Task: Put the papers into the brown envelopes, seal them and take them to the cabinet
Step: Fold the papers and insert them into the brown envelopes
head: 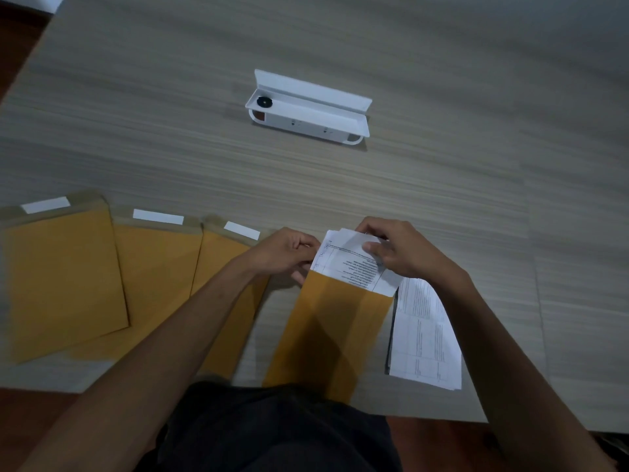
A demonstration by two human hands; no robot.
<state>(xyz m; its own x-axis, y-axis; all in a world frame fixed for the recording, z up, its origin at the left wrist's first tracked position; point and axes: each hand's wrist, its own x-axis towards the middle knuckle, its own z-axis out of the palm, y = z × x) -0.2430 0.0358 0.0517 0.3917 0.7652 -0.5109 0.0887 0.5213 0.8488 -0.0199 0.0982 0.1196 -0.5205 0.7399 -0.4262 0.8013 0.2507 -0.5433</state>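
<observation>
A brown envelope [326, 335] lies in front of me, its mouth pointing away. A bundle of printed papers [354, 264] sticks halfway out of that mouth. My right hand [398, 250] pinches the papers' top edge. My left hand [286, 253] grips the envelope's mouth at its left corner. Three more brown envelopes lie fanned out to the left [64, 274] [156, 267] [221, 264], each with a white strip on its open flap. A stack of printed papers [425, 335] rests on the table just right of the envelope.
The grey wood-grain table [340, 185] stretches ahead. A long white box [306, 110] with its lid open and a black round part inside stands in the middle, beyond my hands. My dark-clothed lap [272, 430] sits at the table's near edge.
</observation>
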